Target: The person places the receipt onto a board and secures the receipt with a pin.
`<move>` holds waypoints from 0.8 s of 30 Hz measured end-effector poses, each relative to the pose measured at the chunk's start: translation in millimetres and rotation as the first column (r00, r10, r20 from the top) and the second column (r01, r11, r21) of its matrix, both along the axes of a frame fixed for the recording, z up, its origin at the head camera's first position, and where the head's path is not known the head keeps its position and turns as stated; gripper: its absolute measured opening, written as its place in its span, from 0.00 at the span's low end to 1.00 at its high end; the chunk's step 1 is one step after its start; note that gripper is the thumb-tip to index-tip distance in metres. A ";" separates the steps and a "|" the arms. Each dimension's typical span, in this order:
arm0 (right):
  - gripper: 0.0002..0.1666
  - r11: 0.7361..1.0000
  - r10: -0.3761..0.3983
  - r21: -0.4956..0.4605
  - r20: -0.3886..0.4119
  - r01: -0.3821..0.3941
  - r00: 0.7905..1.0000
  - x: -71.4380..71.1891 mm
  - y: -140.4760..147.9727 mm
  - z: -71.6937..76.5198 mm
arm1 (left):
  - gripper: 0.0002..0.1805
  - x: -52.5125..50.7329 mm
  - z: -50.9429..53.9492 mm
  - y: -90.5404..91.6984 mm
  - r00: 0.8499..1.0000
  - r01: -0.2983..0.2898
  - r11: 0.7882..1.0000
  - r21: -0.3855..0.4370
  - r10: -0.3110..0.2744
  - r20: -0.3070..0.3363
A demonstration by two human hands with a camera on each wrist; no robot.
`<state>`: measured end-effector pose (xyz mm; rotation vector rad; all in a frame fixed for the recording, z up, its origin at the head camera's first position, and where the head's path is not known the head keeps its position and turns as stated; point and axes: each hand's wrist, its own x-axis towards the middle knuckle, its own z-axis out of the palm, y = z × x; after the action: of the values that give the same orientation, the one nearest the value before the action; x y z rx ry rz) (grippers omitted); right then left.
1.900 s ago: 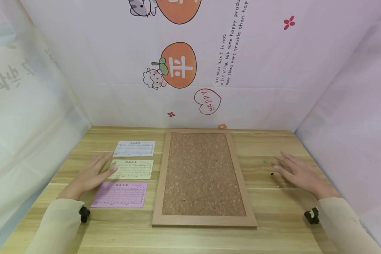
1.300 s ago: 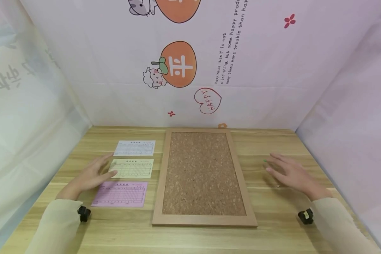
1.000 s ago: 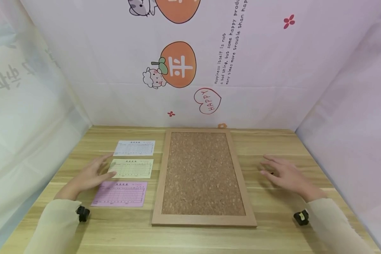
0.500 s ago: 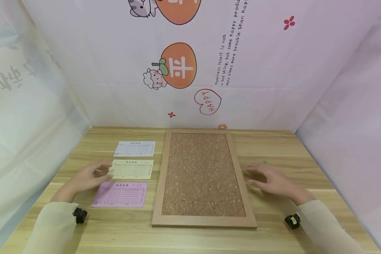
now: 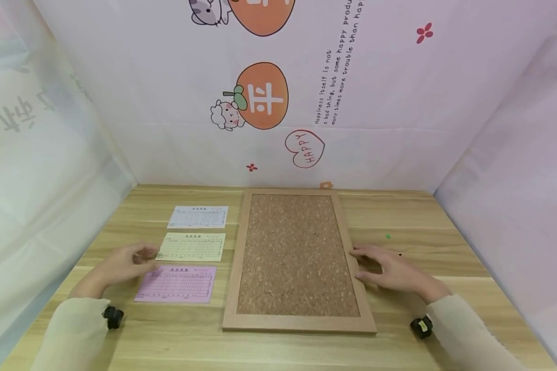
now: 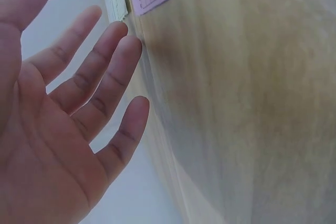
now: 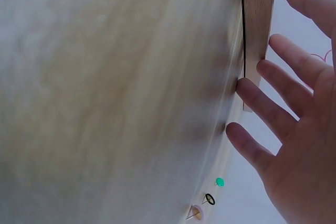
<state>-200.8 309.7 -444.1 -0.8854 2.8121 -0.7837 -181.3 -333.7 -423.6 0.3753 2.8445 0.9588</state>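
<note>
A corkboard (image 5: 297, 252) in a light wooden frame lies on the table. By its right side is my right hand (image 5: 394, 270), fingers spread, thumb and fingertips at the frame's edge; whether they touch cannot be told. My left hand (image 5: 116, 268) hovers with loosely bent fingers at the left ends of a yellow slip (image 5: 192, 247) and a pink slip (image 5: 176, 284), holding nothing. Above them lies a white slip (image 5: 198, 217). In the right wrist view, a green thumbtack (image 7: 220, 182), a black one (image 7: 210, 199) and a pale pink one (image 7: 197, 212) lie beyond the right hand.
The wooden table (image 5: 176, 340) is walled by printed white cloth (image 5: 376, 103) at the back and plain-looking cloth on both sides. A black wrist camera (image 5: 421, 326) sits below the right hand, another (image 5: 113, 316) below the left.
My right hand has moved left from beside the thumbtacks to the corkboard's frame. My left hand has drawn back slightly toward me and left, off the yellow slip. Slips and board stay put.
</note>
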 end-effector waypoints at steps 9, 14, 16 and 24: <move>0.38 1.000 0.012 -0.002 -0.007 -0.012 1.000 -0.9 0.1 -2.3 | 0.30 -10.5 -0.9 -1.0 0.996 -0.029 0.999 -0.024 0.031 0.080; 0.38 1.000 0.027 -0.009 0.000 -0.027 1.000 -0.8 0.4 -2.5 | 0.30 -26.4 -2.7 0.0 0.995 -0.042 0.999 0.003 0.041 0.088; 0.39 0.999 0.032 -0.009 0.009 -0.032 0.999 -0.8 0.7 -2.1 | 0.30 -34.1 -3.4 1.0 0.995 -0.057 0.998 0.020 0.055 0.084; 0.40 0.999 0.044 -0.014 0.042 -0.044 0.998 -3.4 0.8 -0.5 | 0.37 -60.5 0.7 7.4 0.987 -0.126 0.988 0.088 0.116 0.109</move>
<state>-204.1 310.6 -444.5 -0.9183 2.7444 -0.8063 -241.8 -326.2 -422.9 0.1573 2.7621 1.1036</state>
